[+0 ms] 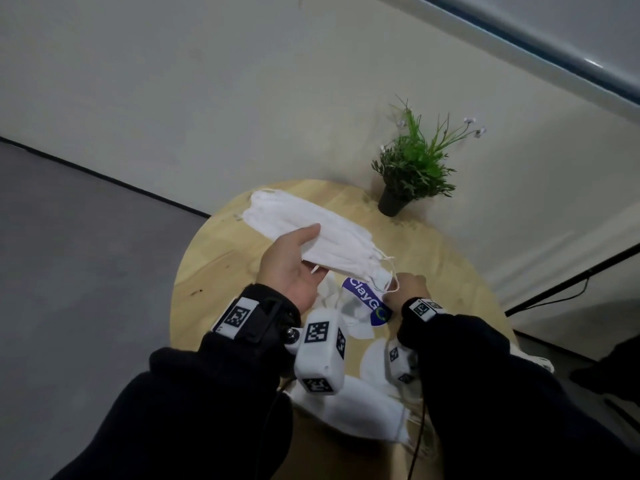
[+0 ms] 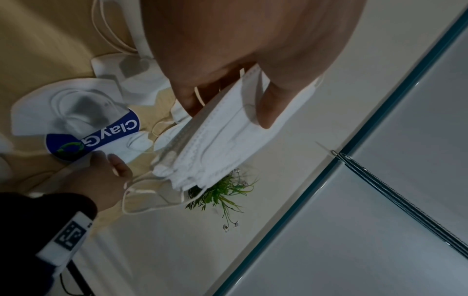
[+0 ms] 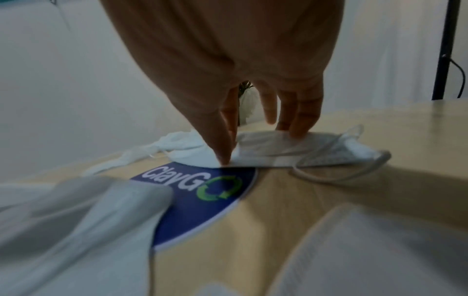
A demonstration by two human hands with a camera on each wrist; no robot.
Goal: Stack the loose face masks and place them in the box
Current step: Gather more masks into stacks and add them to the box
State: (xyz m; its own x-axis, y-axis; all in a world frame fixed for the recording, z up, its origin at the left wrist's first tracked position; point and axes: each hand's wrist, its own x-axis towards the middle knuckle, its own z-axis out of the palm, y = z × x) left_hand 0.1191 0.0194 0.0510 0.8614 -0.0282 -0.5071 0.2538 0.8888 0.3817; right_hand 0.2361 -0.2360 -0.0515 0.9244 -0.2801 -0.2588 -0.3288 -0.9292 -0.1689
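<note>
Above round pale-wood table (image 1: 221, 258): left hand (image 1: 291, 268) grips gathered stack of white pleated face masks (image 1: 311, 230); right hand (image 3: 228, 128) pinches another loose white mask (image 3: 273, 148) (gathering step, seemingly); next, lift onto stack.

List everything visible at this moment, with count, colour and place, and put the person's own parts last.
stack of masks: one stack, count of masks unclear, white, held above the table
mask being picked up: one, white, on the table just past the sticker
other loose masks: several, white, scattered on the near side of the table
round sticker: one, blue with white lettering and a green mark, flat on the table, partly covered by masks
potted plant: one, green in a black pot, at the table's far edge by the wall
table: one, round, light wood
box: none in view
left hand: grips the stack
right hand: pinches the mask on the table
sleeves: two, black, with wrist cameras bearing marker tags
</note>
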